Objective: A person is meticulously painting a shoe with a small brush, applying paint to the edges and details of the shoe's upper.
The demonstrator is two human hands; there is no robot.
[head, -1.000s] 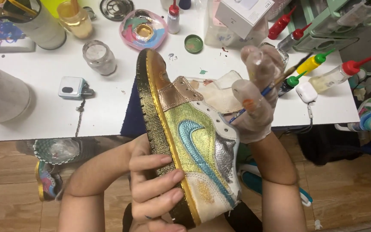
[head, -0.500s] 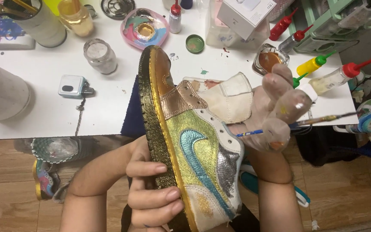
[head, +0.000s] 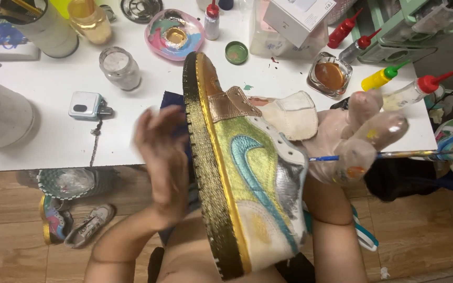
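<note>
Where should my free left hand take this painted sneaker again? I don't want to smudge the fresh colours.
Probably by the sole. The sneaker stands tilted, its black and gold sole edge turned toward the left hand, which is open just beside it. Come in from that left side and clasp the sole mid-length; the painted side faces the gloved right hand holding the brush.

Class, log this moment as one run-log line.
left hand: open beside sole | right hand: gloved, holding paintbrush | sneaker: on its side

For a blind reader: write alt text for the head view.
A painted sneaker with a gold sole, green side and blue swoosh is propped sole-left over the person's lap, the gloved right hand at its right side holding a thin paintbrush. The bare left hand hovers blurred beside the sole, before a white table crowded with paint bottles.
</note>
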